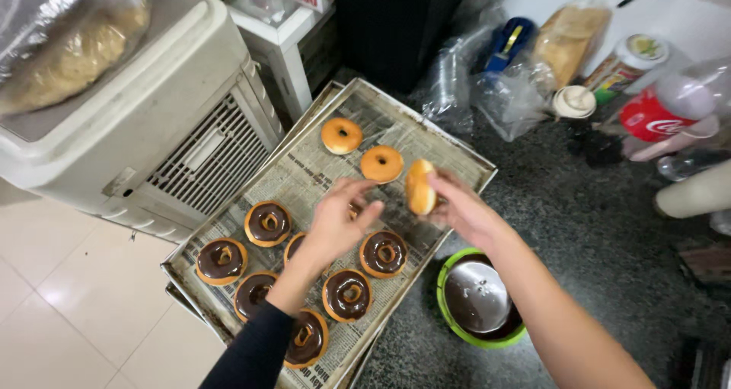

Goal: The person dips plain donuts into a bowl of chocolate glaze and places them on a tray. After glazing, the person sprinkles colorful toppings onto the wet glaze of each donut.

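We held a plain doughnut on edge in our right hand, above the paper-lined tray. Our left hand hovered loosely open over the glazed ones. Dipping in the chocolate bowl seemed next.

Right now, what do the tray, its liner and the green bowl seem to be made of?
Tray: likely metal, dull grey with a thin rolled rim. Liner: printed newspaper, matte, with columns of text. Green bowl: probably plastic, with a bright, glossy, uniform rim; it holds dark glossy chocolate glaze.
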